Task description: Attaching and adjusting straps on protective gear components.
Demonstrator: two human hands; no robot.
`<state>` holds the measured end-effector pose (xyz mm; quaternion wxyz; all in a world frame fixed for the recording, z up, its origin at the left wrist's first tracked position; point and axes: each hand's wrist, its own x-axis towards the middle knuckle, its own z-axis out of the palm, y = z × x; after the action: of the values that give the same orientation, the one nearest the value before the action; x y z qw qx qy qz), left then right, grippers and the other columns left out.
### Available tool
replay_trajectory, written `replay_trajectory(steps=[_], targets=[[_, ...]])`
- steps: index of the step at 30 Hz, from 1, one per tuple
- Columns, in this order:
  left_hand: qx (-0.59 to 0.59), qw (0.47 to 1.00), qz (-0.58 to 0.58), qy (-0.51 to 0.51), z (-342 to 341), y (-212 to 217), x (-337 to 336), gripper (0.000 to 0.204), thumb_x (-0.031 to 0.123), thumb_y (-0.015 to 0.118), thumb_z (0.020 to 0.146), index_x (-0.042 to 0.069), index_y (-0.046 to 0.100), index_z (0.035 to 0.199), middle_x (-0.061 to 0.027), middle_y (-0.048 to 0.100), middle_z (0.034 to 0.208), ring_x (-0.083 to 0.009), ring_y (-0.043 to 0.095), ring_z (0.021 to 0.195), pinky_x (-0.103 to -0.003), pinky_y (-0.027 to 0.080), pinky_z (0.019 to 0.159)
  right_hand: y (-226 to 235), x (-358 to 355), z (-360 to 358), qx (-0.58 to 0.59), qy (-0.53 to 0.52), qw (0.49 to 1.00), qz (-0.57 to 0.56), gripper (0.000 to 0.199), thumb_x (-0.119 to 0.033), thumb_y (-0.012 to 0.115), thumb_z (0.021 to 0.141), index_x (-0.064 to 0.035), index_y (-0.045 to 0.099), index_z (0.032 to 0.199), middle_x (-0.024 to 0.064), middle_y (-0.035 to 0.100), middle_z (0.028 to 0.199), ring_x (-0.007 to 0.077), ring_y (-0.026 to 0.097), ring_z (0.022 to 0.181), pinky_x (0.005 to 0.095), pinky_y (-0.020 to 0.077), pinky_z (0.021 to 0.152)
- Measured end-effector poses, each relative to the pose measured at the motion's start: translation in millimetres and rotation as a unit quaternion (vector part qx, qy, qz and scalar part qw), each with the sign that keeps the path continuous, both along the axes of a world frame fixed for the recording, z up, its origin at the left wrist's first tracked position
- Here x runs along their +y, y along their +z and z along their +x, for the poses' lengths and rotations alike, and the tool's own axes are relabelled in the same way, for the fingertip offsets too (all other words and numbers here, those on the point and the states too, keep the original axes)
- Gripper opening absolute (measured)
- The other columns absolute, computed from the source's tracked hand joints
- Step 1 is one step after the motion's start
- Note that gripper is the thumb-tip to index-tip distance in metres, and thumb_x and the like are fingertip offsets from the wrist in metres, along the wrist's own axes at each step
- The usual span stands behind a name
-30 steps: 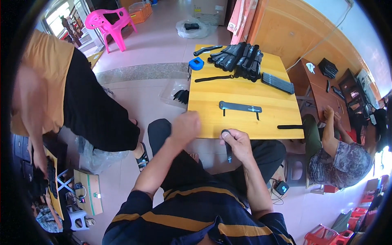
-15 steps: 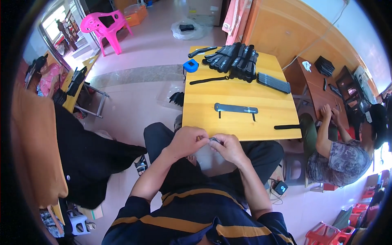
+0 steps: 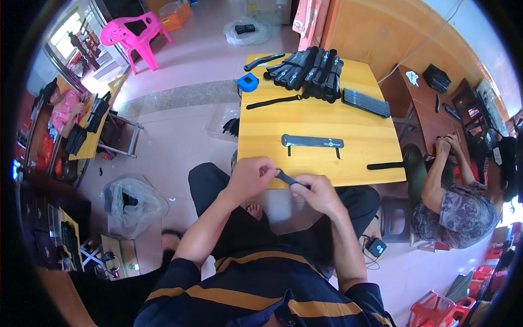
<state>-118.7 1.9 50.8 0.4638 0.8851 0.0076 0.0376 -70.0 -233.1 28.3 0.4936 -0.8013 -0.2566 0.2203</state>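
Observation:
Just off the near edge of the yellow table, a short black strap stretches between my two hands. My left hand pinches its looped end between thumb and fingers. Gripping the other end is my right hand, its fingers curled over the strap so that part is hidden. Beyond them lies a long grey-black strip with a printed label, two narrow black tabs sticking out below it. A loose black strap crosses the table's right edge, and another strap with a ring end rests farther back.
At the far side are a heap of bundled black straps, a stack of flat dark strips and a blue tape measure. A co-worker sits at a brown table on the right. A clear plastic bag lies on the floor at left.
My hands have drawn apart, and more of the strap shows between them. The person in brown and black at the left has moved down toward the lower edge, uncovering the floor there.

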Motion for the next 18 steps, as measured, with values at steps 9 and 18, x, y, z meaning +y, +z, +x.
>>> replay_trajectory(steps=[9,18], targets=[[0.009,0.998,-0.03,0.052,39,-31,3,0.016,0.016,0.069,0.09,0.0,0.07,0.087,-0.0106,0.068,0.071,-0.0166,0.064,0.062,-0.031,0.05,0.061,-11,-79,53,0.124,-0.117,0.981,0.097,0.017,-0.015,0.067,0.099,-0.0009,0.069,0.09,-0.002,0.063,0.07,0.0065,0.057,0.065,0.0243,0.0493,0.063],[0.043,0.996,-0.047,0.064,70,-45,-7,0.018,0.018,0.065,0.094,0.001,0.067,0.089,-0.0091,0.062,0.068,-0.0152,0.061,0.059,-0.031,0.047,0.056,-28,-66,86,0.116,-0.279,0.941,0.15,0.013,-0.013,0.065,0.099,-0.0024,0.071,0.104,-0.0013,0.063,0.079,0.0059,0.056,0.065,0.0213,0.046,0.059]])
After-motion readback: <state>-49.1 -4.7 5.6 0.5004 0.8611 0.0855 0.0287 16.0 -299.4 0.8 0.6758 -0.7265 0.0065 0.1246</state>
